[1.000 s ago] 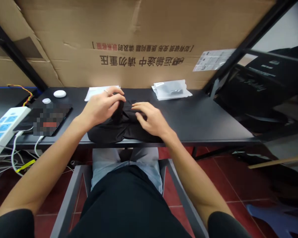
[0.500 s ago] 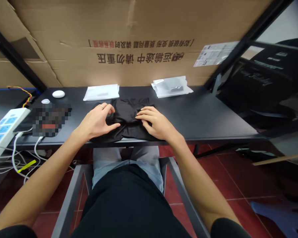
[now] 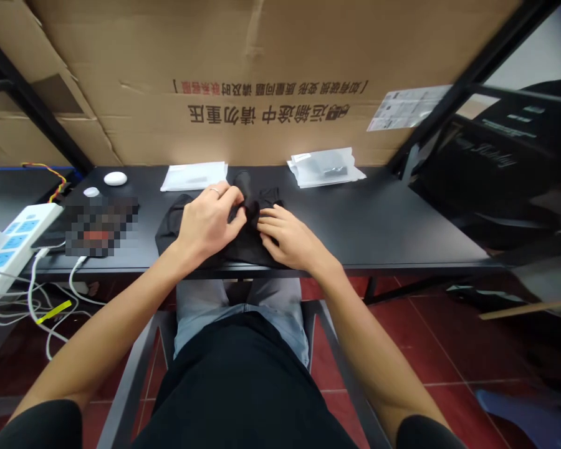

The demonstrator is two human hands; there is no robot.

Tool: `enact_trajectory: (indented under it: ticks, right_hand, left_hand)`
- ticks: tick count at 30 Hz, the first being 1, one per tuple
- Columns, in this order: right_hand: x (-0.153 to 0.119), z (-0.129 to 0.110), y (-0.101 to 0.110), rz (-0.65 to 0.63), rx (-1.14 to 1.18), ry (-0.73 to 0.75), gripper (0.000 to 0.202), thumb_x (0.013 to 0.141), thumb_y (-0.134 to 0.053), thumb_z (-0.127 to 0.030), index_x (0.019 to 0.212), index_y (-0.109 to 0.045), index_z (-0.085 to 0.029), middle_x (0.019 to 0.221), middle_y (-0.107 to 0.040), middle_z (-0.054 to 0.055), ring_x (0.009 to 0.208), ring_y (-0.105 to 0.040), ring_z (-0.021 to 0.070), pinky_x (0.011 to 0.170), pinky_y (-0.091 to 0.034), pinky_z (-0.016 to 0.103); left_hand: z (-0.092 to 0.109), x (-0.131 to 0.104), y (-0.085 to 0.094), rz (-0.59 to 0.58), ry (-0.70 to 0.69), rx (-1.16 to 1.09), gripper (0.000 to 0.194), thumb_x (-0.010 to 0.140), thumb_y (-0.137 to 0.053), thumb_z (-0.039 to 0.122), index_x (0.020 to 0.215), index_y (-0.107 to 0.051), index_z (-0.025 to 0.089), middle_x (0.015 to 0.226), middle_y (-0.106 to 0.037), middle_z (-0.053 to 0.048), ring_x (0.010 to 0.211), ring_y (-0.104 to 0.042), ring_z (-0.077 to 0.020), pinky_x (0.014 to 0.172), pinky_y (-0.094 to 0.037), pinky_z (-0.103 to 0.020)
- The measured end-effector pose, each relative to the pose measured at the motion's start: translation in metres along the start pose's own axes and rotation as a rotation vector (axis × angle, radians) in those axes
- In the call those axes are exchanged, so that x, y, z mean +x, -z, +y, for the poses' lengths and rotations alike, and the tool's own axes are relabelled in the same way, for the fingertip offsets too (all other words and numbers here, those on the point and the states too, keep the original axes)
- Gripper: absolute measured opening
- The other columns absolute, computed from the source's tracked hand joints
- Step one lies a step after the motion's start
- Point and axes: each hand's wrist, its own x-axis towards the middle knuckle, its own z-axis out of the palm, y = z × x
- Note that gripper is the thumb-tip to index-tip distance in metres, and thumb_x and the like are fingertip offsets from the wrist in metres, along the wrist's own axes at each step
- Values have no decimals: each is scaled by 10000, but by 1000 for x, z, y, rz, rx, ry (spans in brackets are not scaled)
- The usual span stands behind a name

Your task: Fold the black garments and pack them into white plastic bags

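A crumpled black cloth (image 3: 172, 223) lies along the front edge of the black table, between and under my hands. My left hand (image 3: 210, 218) pinches a fold of it near the middle, thumb and fingers close together, with a ring on one finger. Part of the cloth stands up in a bunch just past those fingertips. My right hand (image 3: 287, 237) rests on the cloth's right part, palm down, its fingers stretched toward the bunch and slightly apart.
Two white plastic packets (image 3: 194, 176) (image 3: 326, 167) lie at the table's back against a cardboard sheet (image 3: 271, 50). On the left are a white oval object (image 3: 115, 179), a blurred dark item, a power strip (image 3: 14, 243) and white cables.
My left hand has moved right, toward my right hand, and closed on the cloth. The cloth's middle is now bunched up and raised. My right hand has barely moved.
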Motion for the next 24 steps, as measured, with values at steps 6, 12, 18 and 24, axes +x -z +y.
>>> enact_trajectory:
  ticks: [6, 12, 18, 24]
  right_hand:
    - [-21, 29, 34, 263, -2, -221, 365, 1057, -638, -211, 1359, -833, -276, 1333, -843, 127, 1182, -809, 368, 1143, -666, 609]
    - [-33, 41, 40, 38, 78, -222, 790, 962, -659, -115, 1702, -615, -389, 1789, -528, 110, 1200, -824, 319, 1131, -704, 553]
    - [-36, 49, 32, 5, 59, -207, 671, 957, -681, -109, 1578, -724, -358, 1724, -587, 108, 1458, -723, 375, 1230, -648, 589]
    - [-38, 54, 29, 55, 77, -178, 583, 983, -666, -136, 1521, -778, -331, 1625, -647, 132, 1324, -780, 346, 1164, -672, 571]
  left_hand:
    - [29, 17, -20, -20, -107, 31, 155, 1136, -601, 254, 1179, -748, 230, 1267, -754, -133, 1207, -722, -316, 800, -600, -395]
    - [43, 11, -45, -71, -209, -34, 186, 1152, -590, 240, 1228, -760, 232, 1269, -759, -150, 1238, -716, -310, 864, -621, -398]
    - [31, 16, -45, -174, 116, -143, 519, 1107, -680, 655, 1350, -723, 199, 1384, -750, -197, 1268, -738, -370, 1034, -593, -461]
    - [11, 41, -51, -498, 379, -262, 559, 1045, -693, 754, 1178, -741, 213, 1202, -847, -159, 1191, -786, -377, 959, -560, -420]
